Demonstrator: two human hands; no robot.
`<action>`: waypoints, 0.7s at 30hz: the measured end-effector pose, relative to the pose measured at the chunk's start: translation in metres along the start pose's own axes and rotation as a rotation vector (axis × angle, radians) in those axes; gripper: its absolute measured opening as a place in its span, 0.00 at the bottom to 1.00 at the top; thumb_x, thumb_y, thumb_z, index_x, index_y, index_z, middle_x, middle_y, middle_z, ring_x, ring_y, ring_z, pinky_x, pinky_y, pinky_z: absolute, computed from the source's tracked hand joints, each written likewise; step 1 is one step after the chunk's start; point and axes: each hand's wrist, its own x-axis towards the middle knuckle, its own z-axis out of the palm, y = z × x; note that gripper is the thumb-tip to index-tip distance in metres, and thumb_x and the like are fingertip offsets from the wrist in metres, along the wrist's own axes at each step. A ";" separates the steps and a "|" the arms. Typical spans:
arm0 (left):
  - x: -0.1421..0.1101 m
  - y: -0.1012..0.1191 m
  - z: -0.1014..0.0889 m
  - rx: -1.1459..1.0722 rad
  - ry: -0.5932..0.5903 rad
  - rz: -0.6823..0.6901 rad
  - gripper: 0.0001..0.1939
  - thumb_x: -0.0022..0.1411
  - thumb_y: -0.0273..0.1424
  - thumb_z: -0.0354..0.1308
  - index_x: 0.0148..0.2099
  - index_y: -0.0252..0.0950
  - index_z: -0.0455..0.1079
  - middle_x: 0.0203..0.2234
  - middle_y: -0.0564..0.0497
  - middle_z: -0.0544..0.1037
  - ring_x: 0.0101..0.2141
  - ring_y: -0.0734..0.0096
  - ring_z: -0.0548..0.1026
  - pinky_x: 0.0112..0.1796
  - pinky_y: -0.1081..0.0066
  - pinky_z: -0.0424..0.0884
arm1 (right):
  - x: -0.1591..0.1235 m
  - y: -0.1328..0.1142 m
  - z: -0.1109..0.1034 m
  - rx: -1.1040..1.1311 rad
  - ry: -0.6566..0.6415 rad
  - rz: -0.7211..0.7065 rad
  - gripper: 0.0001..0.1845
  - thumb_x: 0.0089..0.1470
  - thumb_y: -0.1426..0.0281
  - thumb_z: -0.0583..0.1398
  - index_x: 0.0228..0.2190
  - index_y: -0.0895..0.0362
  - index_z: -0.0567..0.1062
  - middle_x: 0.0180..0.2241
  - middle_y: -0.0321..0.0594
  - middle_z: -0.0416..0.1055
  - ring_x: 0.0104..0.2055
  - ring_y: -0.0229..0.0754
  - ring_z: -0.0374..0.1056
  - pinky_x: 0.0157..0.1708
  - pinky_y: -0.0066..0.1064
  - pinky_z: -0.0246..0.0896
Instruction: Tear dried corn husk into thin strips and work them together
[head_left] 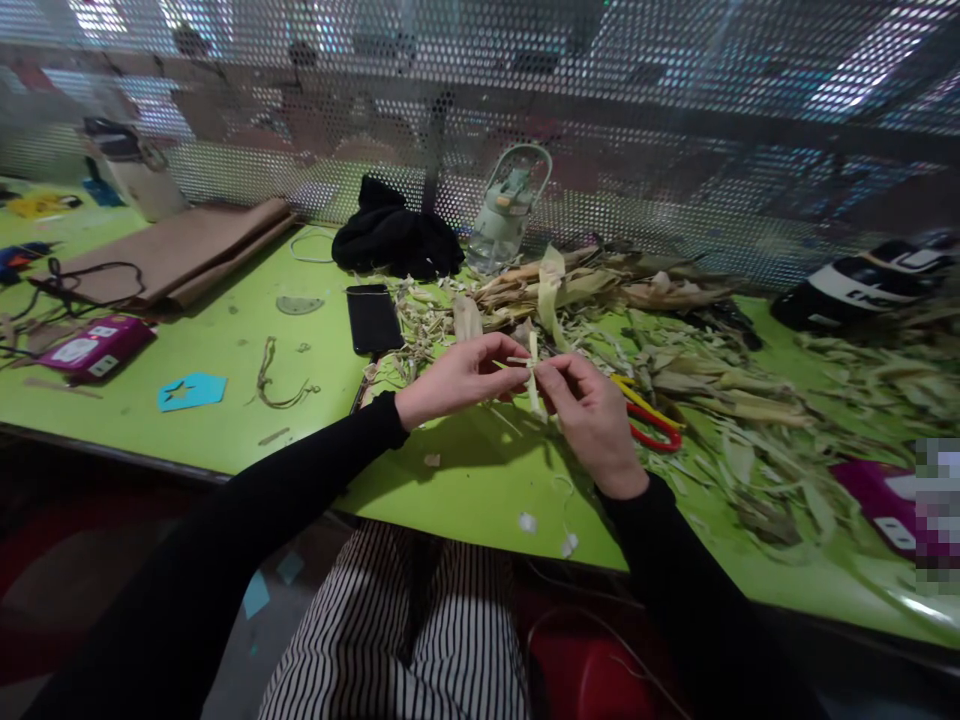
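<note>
My left hand (pixel 459 378) and my right hand (pixel 592 415) meet above the green table (pixel 465 480), both in black sleeves. Together they pinch a small pale strip of dried corn husk (pixel 533 375), fingers closed on it from either side. Just beyond my right hand lie scissors with red and yellow handles (pixel 651 418). A heap of dried corn husks (pixel 600 285) is spread behind and to the right of my hands.
A black phone (pixel 373 318) lies left of the husks, a black cloth (pixel 396 240) and a pale green bottle (pixel 506 210) stand by the perforated metal screen (pixel 675 150). Brown paper sheets (pixel 180 250), a pink box (pixel 94 345), a blue star-cut tag (pixel 191 390) lie left.
</note>
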 end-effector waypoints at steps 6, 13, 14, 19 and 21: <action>-0.001 -0.002 -0.006 0.032 -0.011 0.051 0.16 0.61 0.38 0.66 0.42 0.31 0.69 0.28 0.53 0.76 0.28 0.79 0.74 0.33 0.72 0.72 | 0.002 -0.004 -0.003 -0.033 -0.064 -0.043 0.20 0.63 0.51 0.58 0.28 0.53 0.71 0.22 0.32 0.62 0.23 0.37 0.56 0.25 0.31 0.52; -0.001 -0.001 -0.008 -0.015 -0.030 -0.005 0.15 0.62 0.38 0.65 0.41 0.32 0.67 0.33 0.51 0.77 0.33 0.76 0.79 0.33 0.74 0.74 | 0.003 -0.011 -0.003 -0.190 -0.078 -0.170 0.17 0.65 0.59 0.56 0.26 0.54 0.68 0.23 0.33 0.63 0.25 0.37 0.58 0.28 0.31 0.52; 0.000 0.000 -0.008 -0.025 -0.034 -0.012 0.15 0.62 0.38 0.65 0.41 0.32 0.67 0.32 0.52 0.76 0.34 0.76 0.79 0.35 0.73 0.75 | 0.003 -0.012 -0.003 -0.206 -0.082 -0.182 0.17 0.65 0.60 0.56 0.25 0.54 0.68 0.23 0.33 0.63 0.26 0.37 0.58 0.28 0.32 0.52; 0.000 -0.001 -0.008 -0.128 -0.065 -0.038 0.15 0.61 0.36 0.67 0.43 0.31 0.69 0.32 0.52 0.77 0.34 0.78 0.78 0.43 0.68 0.74 | 0.003 -0.015 -0.004 -0.103 -0.142 -0.125 0.18 0.64 0.63 0.56 0.22 0.54 0.66 0.21 0.32 0.59 0.24 0.36 0.54 0.27 0.31 0.49; 0.000 -0.001 -0.008 -0.184 -0.091 -0.048 0.15 0.60 0.37 0.67 0.41 0.31 0.69 0.32 0.52 0.77 0.34 0.78 0.77 0.45 0.67 0.73 | 0.002 -0.014 -0.005 -0.025 -0.166 -0.072 0.19 0.63 0.63 0.57 0.21 0.54 0.65 0.21 0.32 0.58 0.24 0.36 0.53 0.27 0.32 0.48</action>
